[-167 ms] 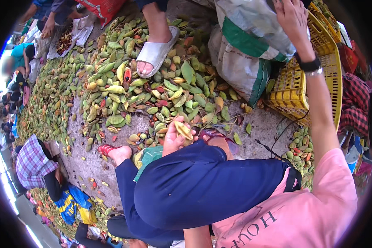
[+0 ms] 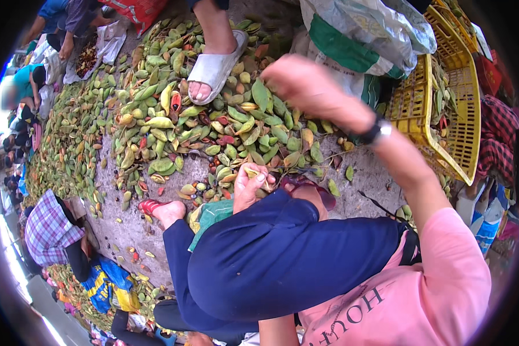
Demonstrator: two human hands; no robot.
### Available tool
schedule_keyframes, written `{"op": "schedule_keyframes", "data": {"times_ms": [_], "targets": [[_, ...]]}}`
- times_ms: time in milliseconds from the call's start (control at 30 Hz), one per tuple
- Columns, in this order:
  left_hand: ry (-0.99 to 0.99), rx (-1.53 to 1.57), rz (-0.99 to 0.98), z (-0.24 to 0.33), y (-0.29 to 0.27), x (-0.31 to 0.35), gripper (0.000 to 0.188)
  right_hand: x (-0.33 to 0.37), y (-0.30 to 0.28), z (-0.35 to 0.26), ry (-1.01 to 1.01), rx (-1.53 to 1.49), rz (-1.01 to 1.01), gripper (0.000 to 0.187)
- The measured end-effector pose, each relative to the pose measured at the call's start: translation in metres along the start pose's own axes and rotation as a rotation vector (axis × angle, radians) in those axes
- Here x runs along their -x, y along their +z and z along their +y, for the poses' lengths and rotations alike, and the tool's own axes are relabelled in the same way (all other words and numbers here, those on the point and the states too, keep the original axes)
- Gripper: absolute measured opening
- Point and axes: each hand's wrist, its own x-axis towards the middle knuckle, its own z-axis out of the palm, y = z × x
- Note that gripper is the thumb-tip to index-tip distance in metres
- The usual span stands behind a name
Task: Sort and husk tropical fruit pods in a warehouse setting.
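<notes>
My left hand (image 2: 249, 191) is by my bent knee, its thumb and fingers closed on a yellowish-green seed pod (image 2: 251, 173), partly hidden by the fingers. My right hand (image 2: 303, 86), a dark watch at its wrist, hangs over the heap of green and brown pods (image 2: 242, 124) on the ground. Motion smears its fingers, so their grip and anything in them do not show. Just beyond that hand slumps a white sack with a green band (image 2: 352, 43).
Another person's foot in a pale slide sandal (image 2: 216, 69) stands among the pods. To the right a yellow slatted crate (image 2: 464, 127) leans with pods inside. A red bag (image 2: 137, 11) lies at the far side. Further people sit at left, one in a plaid shirt (image 2: 49, 228).
My right hand has swung from the sack by the crate down and left, over the pods. The left hand stays by the knee with its pod, now turned and more covered.
</notes>
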Motion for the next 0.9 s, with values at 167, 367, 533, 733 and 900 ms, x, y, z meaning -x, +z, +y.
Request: {"op": "schedule_keyframes", "data": {"times_ms": [167,367,533,733,900], "targets": [[0.12,-0.03,0.077,-0.015,-0.016,-0.002,0.018,0.037,0.151,0.03,0.125,0.292,-0.234,0.011],[-0.01,-0.305,0.332,-0.005,-0.015,-0.006,0.022,0.027,0.19,0.02,0.478,0.557,-0.264,0.016],[0.004,-0.323,0.326,-0.008,-0.016,-0.005,0.028,0.033,0.168,0.025,0.594,0.286,-0.531,0.023],[0.049,-0.281,0.315,-0.016,-0.01,-0.013,0.026,0.074,0.121,0.046,0.528,-0.364,-0.299,0.034],[0.052,-0.234,0.319,-0.012,-0.012,-0.008,0.031,0.089,0.098,0.019,0.588,-0.832,-0.3,0.034]]}}
